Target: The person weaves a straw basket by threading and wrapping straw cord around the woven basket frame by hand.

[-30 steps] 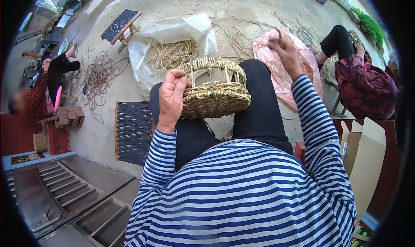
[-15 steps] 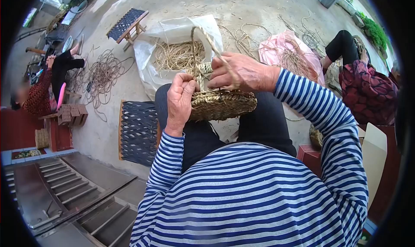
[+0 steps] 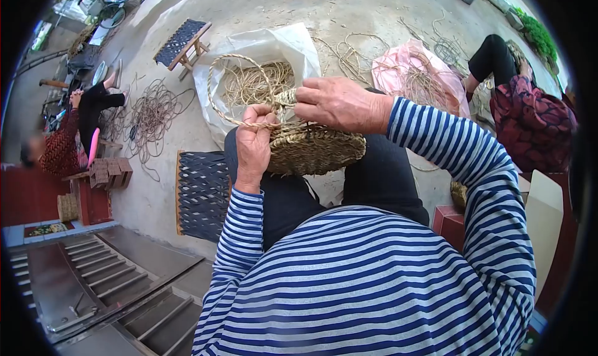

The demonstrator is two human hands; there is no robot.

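Note:
A woven straw basket (image 3: 317,151) rests across my dark-trousered thighs, its side facing me. My left hand (image 3: 252,145) is closed at the basket's left end, thumb and fingers pinching a twisted straw rope (image 3: 213,89). That rope rises in a wide loop above and left of the hand. My right hand (image 3: 342,104) lies over the basket's far edge, its curled fingers gripping beside a pale braided strip (image 3: 285,98). The tips of its fingers are partly hidden.
Ahead lies a white plastic sack (image 3: 305,44) holding straw cord (image 3: 249,82). A pink sheet (image 3: 398,60) with cords is further right. A woven-top stool (image 3: 202,194) stands left, a smaller stool (image 3: 180,41) beyond it. Two people sit at either side.
The rope loop has swung left, from above the right hand to above the left hand. My right hand has let the loop go and now grips the basket's far edge.

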